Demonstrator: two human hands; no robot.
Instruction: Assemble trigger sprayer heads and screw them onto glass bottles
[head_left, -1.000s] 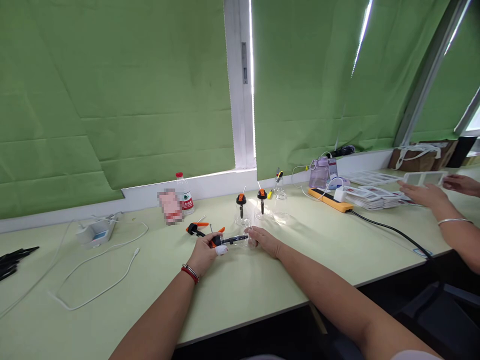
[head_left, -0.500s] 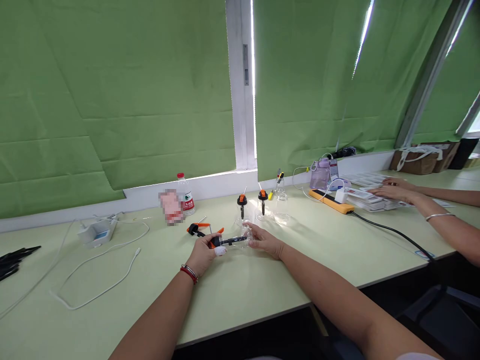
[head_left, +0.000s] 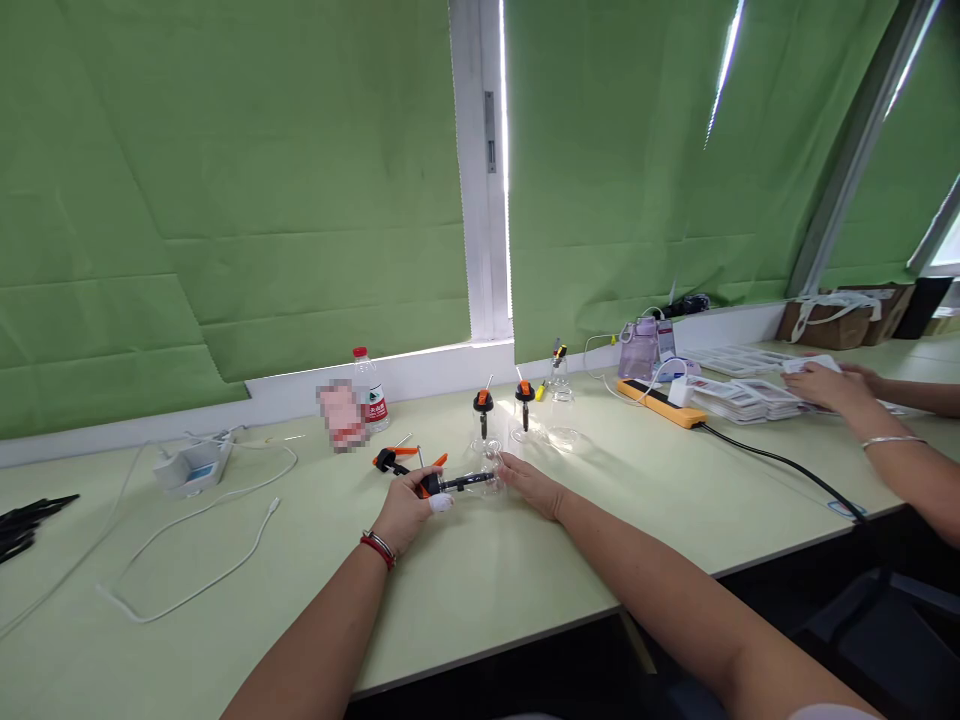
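Low over the table, my left hand [head_left: 407, 505] is closed around a black and orange bottle top [head_left: 430, 486]. From this top a dark stem [head_left: 466, 482] runs rightward into a clear bottle [head_left: 480, 488] lying on its side. My right hand [head_left: 531, 484] has its fingers wrapped round the bottle's far end, partly hiding it. Beyond my left hand lies another black and orange top [head_left: 385, 459] with a thin tube. Two clear bottles with black and orange tops, a left one [head_left: 484, 402] and a right one [head_left: 525, 391], stand upright behind my hands.
A water bottle [head_left: 375, 400] stands by the wall. White cables and a charger block [head_left: 193, 465] lie left, beside black strips [head_left: 30, 522]. To the right are a clear container [head_left: 559, 375], an orange power strip [head_left: 660, 404], a purple bottle [head_left: 637, 350] and a co-worker's hands [head_left: 821, 385] near white stacks [head_left: 750, 398].
My right hand has shifted very slightly at the bottle's end; my left hand keeps its hold. The co-worker's hands have moved right and now hold a white piece.
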